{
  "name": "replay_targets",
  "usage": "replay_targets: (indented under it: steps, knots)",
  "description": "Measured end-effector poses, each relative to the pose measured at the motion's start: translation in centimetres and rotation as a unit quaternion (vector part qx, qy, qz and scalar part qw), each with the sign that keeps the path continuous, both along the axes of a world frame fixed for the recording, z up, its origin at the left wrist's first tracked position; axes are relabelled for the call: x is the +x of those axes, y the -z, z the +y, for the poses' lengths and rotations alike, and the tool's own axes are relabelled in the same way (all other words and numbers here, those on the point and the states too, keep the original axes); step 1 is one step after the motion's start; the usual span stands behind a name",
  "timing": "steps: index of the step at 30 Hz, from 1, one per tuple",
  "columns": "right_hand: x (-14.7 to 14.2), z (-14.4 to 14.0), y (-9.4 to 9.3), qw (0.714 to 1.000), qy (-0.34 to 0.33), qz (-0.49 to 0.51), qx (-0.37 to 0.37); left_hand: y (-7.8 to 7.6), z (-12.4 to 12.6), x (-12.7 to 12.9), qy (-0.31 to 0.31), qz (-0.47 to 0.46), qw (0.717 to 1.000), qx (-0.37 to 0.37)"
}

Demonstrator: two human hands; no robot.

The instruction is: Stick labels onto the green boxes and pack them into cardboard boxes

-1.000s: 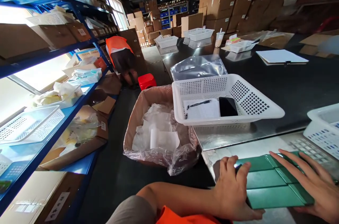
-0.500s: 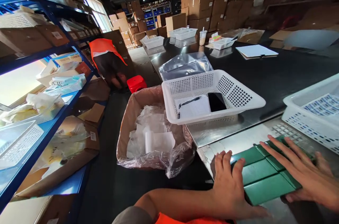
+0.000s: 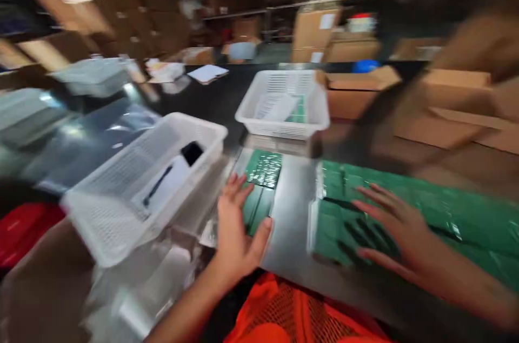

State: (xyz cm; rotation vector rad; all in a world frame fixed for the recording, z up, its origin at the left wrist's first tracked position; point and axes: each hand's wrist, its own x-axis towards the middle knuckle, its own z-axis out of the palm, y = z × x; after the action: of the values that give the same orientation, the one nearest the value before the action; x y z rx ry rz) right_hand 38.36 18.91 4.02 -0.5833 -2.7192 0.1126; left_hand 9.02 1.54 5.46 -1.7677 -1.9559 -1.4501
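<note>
My left hand [image 3: 239, 224], fingers spread, rests at the near side of a small group of green packets [image 3: 263, 170] on the metal tabletop [image 3: 292, 208]. Whether its fingers press on them is hard to tell. To the right, my right hand [image 3: 389, 224] hovers with fingers apart over a long row of green wrapped packets [image 3: 405, 197], casting a shadow on them. Nothing shows in its grasp. The packets look glossy, like plastic film, but blur hides their exact kind.
A white basket [image 3: 141, 181] with paper, a pen and a dark phone stands at left. Another white basket [image 3: 284, 127] holds papers and something green. Open cardboard boxes [image 3: 352, 94] line the right. A lined waste box [image 3: 44, 289] is at lower left, beside a red stool [image 3: 28, 232].
The view has swung right. My right hand has left the small green group and moved right over the long row. My left hand stays by the small group.
</note>
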Motion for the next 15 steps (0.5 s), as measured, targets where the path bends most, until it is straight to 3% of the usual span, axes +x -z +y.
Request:
replay_targets:
  steps: [3,6,9,12,15]
  knots:
    - [1.7,-4.0,-0.4,0.997,0.072,-0.037,-0.016,-4.1,5.4,0.1,0.105,0.009,0.993,-0.06]
    - [1.1,-7.3,1.4,0.991,0.135,-0.022,-0.012,-4.9,12.4,2.5,0.17,0.009,0.963,-0.207]
    - [-1.1,-9.4,3.2,0.987,0.16,-0.009,-0.015,-2.5,19.3,4.7,0.171,0.029,0.91,-0.377]
    - [-3.7,-10.2,4.5,0.988,0.155,-0.011,-0.013,0.8,24.1,5.5,0.176,0.028,0.886,-0.428]
    - [-5.4,-10.2,5.6,0.985,0.171,-0.024,0.008,3.0,25.8,5.7,0.202,0.013,0.878,-0.434]
